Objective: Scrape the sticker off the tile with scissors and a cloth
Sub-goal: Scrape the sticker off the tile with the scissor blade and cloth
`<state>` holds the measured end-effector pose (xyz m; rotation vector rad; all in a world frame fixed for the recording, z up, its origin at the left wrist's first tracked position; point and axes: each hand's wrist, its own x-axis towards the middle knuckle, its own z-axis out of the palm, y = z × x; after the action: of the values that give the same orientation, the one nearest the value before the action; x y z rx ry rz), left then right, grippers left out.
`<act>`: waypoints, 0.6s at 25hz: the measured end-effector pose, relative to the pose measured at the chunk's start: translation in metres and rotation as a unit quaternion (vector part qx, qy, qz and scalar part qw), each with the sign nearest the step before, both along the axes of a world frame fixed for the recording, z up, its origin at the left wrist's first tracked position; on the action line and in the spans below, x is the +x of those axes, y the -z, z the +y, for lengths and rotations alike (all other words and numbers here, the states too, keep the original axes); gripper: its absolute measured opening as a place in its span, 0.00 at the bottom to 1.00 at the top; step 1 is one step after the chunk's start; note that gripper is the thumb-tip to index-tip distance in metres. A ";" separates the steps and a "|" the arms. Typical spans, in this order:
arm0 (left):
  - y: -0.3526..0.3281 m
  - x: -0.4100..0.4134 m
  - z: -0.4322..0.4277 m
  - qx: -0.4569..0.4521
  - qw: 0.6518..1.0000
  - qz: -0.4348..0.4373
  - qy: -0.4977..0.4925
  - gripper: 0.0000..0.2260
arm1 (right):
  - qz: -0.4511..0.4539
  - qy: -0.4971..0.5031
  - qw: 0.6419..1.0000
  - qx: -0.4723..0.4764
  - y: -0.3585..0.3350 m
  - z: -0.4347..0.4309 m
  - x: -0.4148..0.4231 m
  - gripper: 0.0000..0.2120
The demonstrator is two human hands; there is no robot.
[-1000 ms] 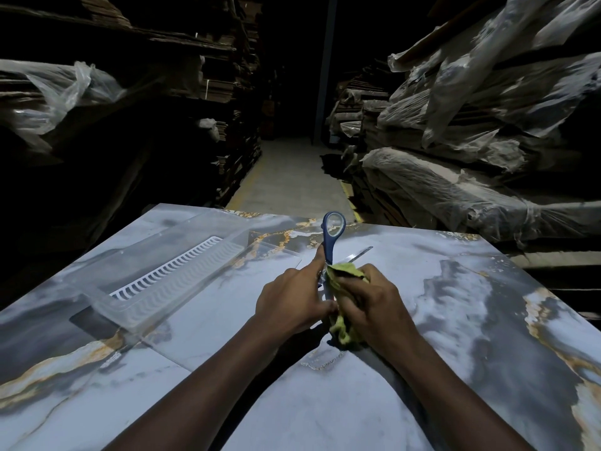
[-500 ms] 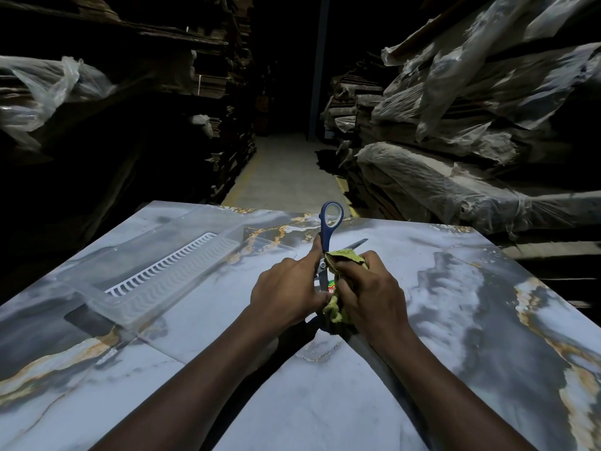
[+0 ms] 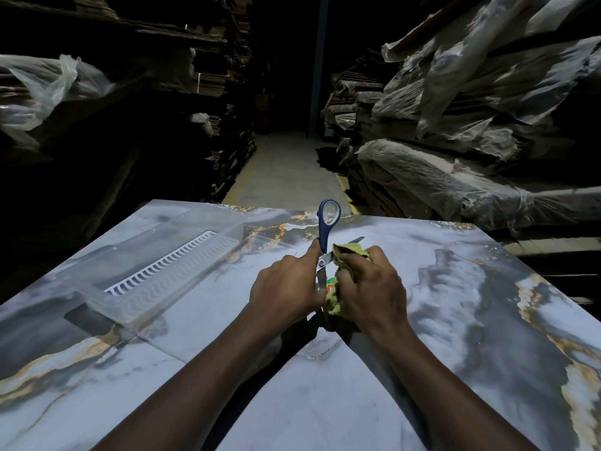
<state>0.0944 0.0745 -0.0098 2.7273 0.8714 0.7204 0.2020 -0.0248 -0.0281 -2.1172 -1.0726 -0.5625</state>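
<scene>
My left hand (image 3: 286, 284) grips blue-handled scissors (image 3: 327, 229) near their pivot, one handle loop sticking up and away from me, the blades spread apart. One blade points right past the cloth; the other runs down between my hands. My right hand (image 3: 370, 288) clutches a crumpled yellow-green cloth (image 3: 336, 296) pressed against the blades. A small red and green scrap of sticker (image 3: 331, 282) shows between blade and cloth. Both hands hover just above a glossy marbled grey-and-gold tile (image 3: 455, 320).
A clear plastic tray (image 3: 156, 271) with a white slotted insert lies on the tile to the left. Stacks wrapped in plastic sheeting (image 3: 455, 177) rise to the right, dark shelving (image 3: 162, 92) to the left. A concrete aisle (image 3: 286, 170) runs ahead.
The cloth has slid lower along the scissor blade and the red-green sticker scrap has come into sight. Both hands stay together in about the same place.
</scene>
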 end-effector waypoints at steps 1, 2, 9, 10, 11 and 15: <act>0.000 -0.001 -0.001 -0.002 1.000 0.001 -0.001 0.30 | -0.007 -0.014 1.000 0.012 0.000 -0.003 0.001 0.11; 0.000 -0.001 -0.003 -0.004 1.000 0.002 -0.003 0.30 | -0.041 -0.039 0.998 0.003 0.001 -0.006 0.000 0.10; -0.001 -0.002 -0.002 -0.006 1.000 0.022 -0.008 0.30 | -0.029 0.010 1.000 -0.003 -0.003 -0.005 0.007 0.08; -0.002 -0.002 -0.003 -0.006 1.000 0.017 -0.005 0.29 | -0.061 -0.033 0.998 -0.005 -0.001 -0.008 0.004 0.08; -0.002 -0.002 -0.004 -0.002 1.000 0.013 -0.002 0.29 | -0.101 -0.063 0.993 -0.021 0.002 -0.010 0.001 0.07; -0.002 -0.002 -0.002 0.009 1.000 0.017 -0.008 0.29 | -0.060 -0.002 0.998 -0.023 0.000 -0.004 0.002 0.06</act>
<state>0.0925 0.0722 -0.0074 2.7587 0.9001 0.6904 0.2043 -0.0286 -0.0280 -2.1429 -1.1643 -0.6769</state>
